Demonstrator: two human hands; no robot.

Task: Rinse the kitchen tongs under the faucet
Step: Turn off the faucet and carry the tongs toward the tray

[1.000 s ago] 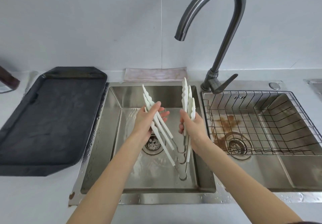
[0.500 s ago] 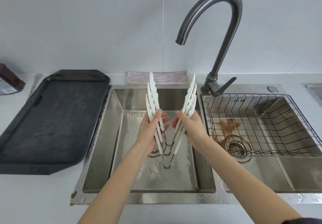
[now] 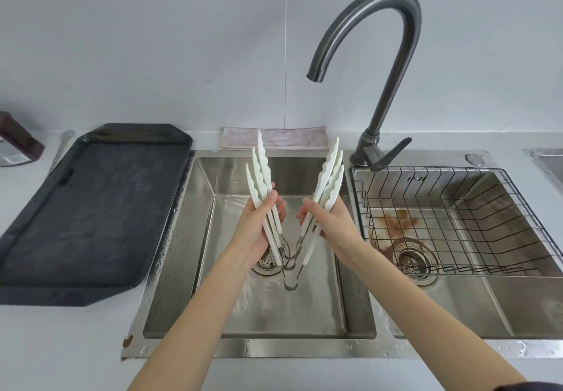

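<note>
You held the light, stiff, wet-slick tongs (image 3: 292,223) splayed over the left sink (image 3: 189,253), left hand (image 3: 259,226) and right hand (image 3: 327,223) each closed around one bundle of arms, best gripped mid-arm.

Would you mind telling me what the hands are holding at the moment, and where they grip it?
Several white tongs, spread in a V. The left hand grips one set of arms midway, the right hand the other.

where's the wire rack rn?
Head view, right side: the wire rack sits in the right basin, beside the faucet base.
</note>
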